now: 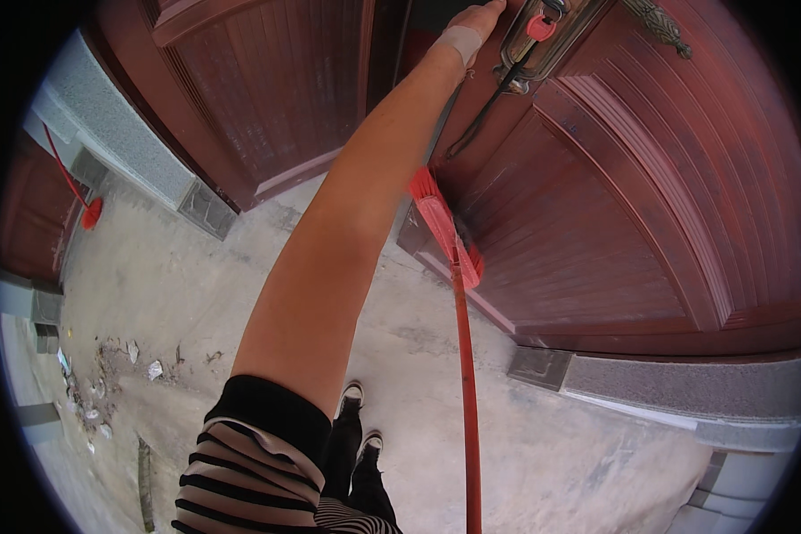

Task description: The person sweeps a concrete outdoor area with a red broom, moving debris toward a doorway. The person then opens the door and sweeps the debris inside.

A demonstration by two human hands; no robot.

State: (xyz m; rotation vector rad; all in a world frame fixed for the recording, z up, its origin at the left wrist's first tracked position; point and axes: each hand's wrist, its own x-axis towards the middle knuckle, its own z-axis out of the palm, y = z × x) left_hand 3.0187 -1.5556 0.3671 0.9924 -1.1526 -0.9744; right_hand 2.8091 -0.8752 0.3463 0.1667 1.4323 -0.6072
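Note:
My left hand (477,25), with a pale band or patch at the wrist, reaches to the top edge of the picture, beside the edge of a dark red panelled door (574,233). Its fingers are partly cut off, so its grip cannot be told. Just right of it, keys with a red head (541,27) hang at the ornate metal lock plate (510,47), and a black strap (484,117) dangles below. A red broom (450,227) is raised, bristle head up, in front of the door's lower part. Its handle runs down out of the picture. My right hand is out of view.
Another dark red door leaf (274,100) stands at the upper left. Stone-faced door posts (207,207) flank the opening. A second red broom (91,213) stands at the far left. Litter and dirt (100,387) lie on the concrete floor (414,374) at the lower left.

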